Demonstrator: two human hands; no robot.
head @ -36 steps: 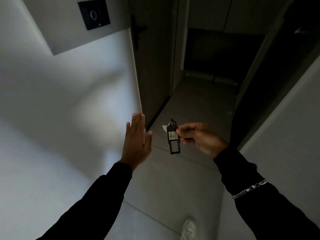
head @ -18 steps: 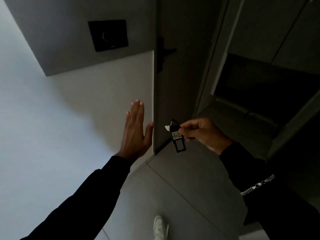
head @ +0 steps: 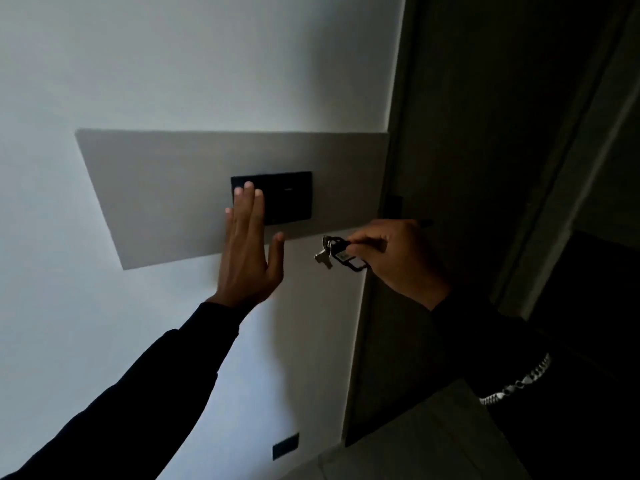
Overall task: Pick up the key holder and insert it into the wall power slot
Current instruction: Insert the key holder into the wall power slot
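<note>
Pickup done: right hand pinches key holder, just below-right of wall power slot. Insertion pending. Left hand flat, fingers apart, empty.

A single head-worn view looks forward, close to a white wall filling the left and centre, with its black power slot panel just ahead. A dark door, dim and perhaps ajar, takes the right; floor shows bottom right.
</note>
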